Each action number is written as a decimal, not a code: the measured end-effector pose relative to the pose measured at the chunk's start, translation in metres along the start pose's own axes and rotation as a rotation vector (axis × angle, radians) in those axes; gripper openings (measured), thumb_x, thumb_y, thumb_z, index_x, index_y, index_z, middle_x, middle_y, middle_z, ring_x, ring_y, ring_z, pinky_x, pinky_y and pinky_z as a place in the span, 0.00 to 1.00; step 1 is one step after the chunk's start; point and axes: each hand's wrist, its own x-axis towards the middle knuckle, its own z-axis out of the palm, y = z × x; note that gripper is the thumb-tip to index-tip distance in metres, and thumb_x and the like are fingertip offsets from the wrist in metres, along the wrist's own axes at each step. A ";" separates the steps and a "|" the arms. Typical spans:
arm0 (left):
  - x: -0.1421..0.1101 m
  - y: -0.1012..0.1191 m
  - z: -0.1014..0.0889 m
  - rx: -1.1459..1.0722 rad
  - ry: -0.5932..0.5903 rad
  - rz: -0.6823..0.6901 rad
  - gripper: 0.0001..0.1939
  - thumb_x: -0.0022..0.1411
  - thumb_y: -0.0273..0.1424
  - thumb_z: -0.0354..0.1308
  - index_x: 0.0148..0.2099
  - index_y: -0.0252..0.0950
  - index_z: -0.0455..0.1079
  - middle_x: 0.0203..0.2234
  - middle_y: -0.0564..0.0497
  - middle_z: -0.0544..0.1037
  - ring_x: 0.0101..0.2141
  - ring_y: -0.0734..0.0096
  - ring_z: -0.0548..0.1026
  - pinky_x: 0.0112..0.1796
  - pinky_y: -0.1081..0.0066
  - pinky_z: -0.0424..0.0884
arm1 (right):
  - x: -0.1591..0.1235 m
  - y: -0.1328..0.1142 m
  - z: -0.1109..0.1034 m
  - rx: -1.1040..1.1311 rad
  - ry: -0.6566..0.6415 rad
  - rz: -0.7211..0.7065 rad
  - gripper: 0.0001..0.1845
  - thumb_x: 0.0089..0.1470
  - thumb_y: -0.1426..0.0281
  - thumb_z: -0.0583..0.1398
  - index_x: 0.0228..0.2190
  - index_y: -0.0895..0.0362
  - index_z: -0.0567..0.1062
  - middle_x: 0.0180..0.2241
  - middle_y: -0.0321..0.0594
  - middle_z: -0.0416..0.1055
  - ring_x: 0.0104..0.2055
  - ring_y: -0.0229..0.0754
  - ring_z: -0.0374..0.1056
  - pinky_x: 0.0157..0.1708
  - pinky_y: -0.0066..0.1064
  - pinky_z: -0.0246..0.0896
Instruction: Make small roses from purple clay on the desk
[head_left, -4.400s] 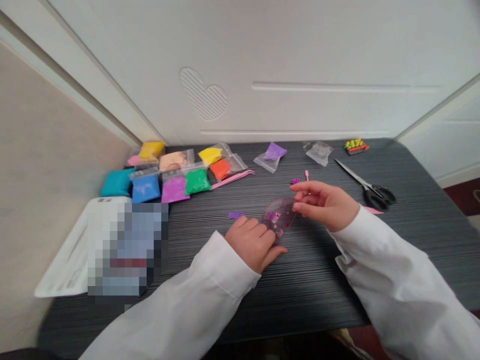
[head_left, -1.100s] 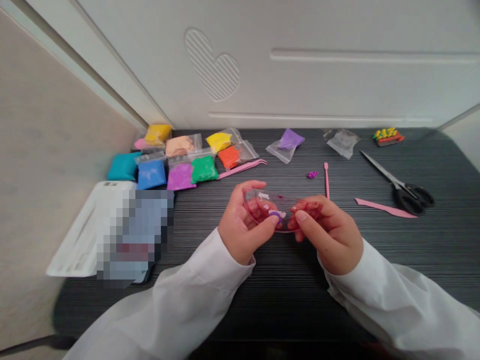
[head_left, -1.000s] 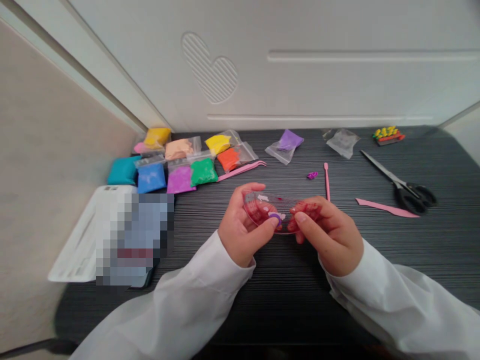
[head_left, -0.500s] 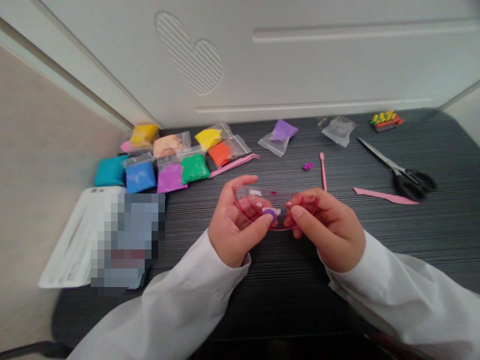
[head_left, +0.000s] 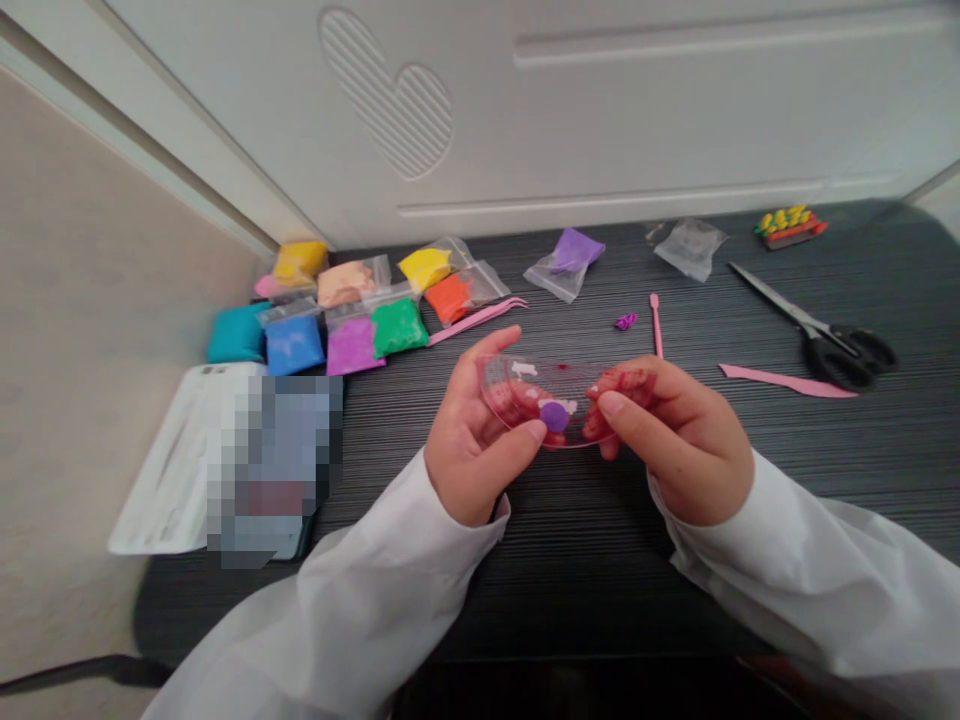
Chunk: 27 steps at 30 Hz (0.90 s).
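Note:
My left hand (head_left: 480, 440) holds the left side of a clear, pink-tinted plastic disc (head_left: 570, 395), fingers behind it and thumb in front. A flat round piece of purple clay (head_left: 555, 416) sticks to the disc beside my left thumb tip. White patches (head_left: 524, 369) show on the disc too. My right hand (head_left: 675, 430) grips the disc's right side, with thumb and index finger brought together over it; a tiny pale bit lies near that thumb tip. Through the disc the fingers behind look reddish. A small crumpled purple piece (head_left: 625, 321) rests on the table beyond.
Bagged clay in several colours, including green clay (head_left: 399, 326), sits at the left back beside pink tweezers (head_left: 480, 322). Scissors (head_left: 814, 330), a pink knife tool (head_left: 787, 380) and a thin pink stick (head_left: 656, 325) lie right. A blurred-out phone-like object (head_left: 277, 470) overlaps a white tray (head_left: 161, 460).
My left thumb has slid off the purple clay, so its round shape shows more fully. Both hands still hold the disc. The whole view has shifted slightly.

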 end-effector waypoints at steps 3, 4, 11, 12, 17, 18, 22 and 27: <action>-0.002 0.003 0.002 -0.024 0.040 -0.022 0.31 0.49 0.18 0.60 0.55 0.40 0.58 0.26 0.57 0.75 0.26 0.77 0.74 0.30 0.77 0.73 | 0.003 -0.003 0.001 0.115 -0.005 0.044 0.02 0.54 0.69 0.58 0.31 0.54 0.71 0.22 0.30 0.70 0.20 0.30 0.63 0.20 0.23 0.58; -0.002 0.005 0.003 -0.040 0.057 -0.044 0.30 0.49 0.18 0.60 0.54 0.40 0.60 0.26 0.57 0.75 0.26 0.77 0.75 0.30 0.76 0.74 | 0.004 -0.003 0.002 0.154 -0.009 0.063 0.02 0.53 0.70 0.58 0.30 0.54 0.71 0.22 0.30 0.70 0.20 0.31 0.63 0.20 0.24 0.58; 0.001 0.011 0.002 -0.192 0.010 -0.240 0.07 0.48 0.26 0.65 0.33 0.34 0.73 0.26 0.53 0.79 0.27 0.71 0.78 0.29 0.74 0.74 | 0.014 -0.008 -0.007 0.327 -0.118 0.214 0.04 0.52 0.69 0.59 0.28 0.56 0.72 0.21 0.32 0.69 0.21 0.31 0.62 0.21 0.25 0.57; 0.002 0.011 0.001 -0.208 -0.005 -0.270 0.06 0.48 0.27 0.65 0.32 0.34 0.74 0.25 0.53 0.79 0.28 0.71 0.78 0.29 0.75 0.74 | 0.014 -0.008 -0.009 0.341 -0.141 0.228 0.04 0.52 0.68 0.59 0.28 0.55 0.73 0.22 0.32 0.70 0.22 0.31 0.62 0.22 0.25 0.57; 0.005 0.010 -0.006 -0.251 -0.068 -0.344 0.07 0.48 0.30 0.65 0.32 0.34 0.75 0.26 0.52 0.80 0.29 0.72 0.78 0.32 0.75 0.74 | 0.011 -0.011 -0.012 0.378 -0.196 0.264 0.05 0.53 0.66 0.59 0.30 0.54 0.74 0.25 0.33 0.71 0.27 0.33 0.65 0.28 0.27 0.59; 0.005 0.009 -0.006 -0.257 -0.080 -0.349 0.08 0.48 0.30 0.65 0.33 0.33 0.75 0.26 0.51 0.80 0.29 0.72 0.78 0.32 0.75 0.73 | 0.011 -0.012 -0.012 0.383 -0.193 0.271 0.05 0.53 0.66 0.59 0.30 0.54 0.74 0.26 0.33 0.72 0.27 0.33 0.66 0.29 0.28 0.59; 0.005 0.009 -0.006 -0.274 -0.115 -0.346 0.07 0.49 0.29 0.65 0.33 0.34 0.74 0.27 0.52 0.81 0.29 0.73 0.78 0.33 0.76 0.73 | 0.010 -0.014 -0.009 0.395 -0.149 0.257 0.06 0.53 0.66 0.59 0.30 0.55 0.74 0.24 0.33 0.71 0.26 0.33 0.65 0.27 0.27 0.57; 0.004 0.013 -0.006 -0.219 -0.104 -0.332 0.09 0.49 0.27 0.65 0.36 0.36 0.73 0.28 0.53 0.81 0.29 0.71 0.79 0.33 0.76 0.72 | 0.014 -0.015 -0.007 0.287 -0.108 0.186 0.04 0.50 0.69 0.59 0.26 0.56 0.71 0.22 0.33 0.69 0.23 0.32 0.63 0.24 0.26 0.58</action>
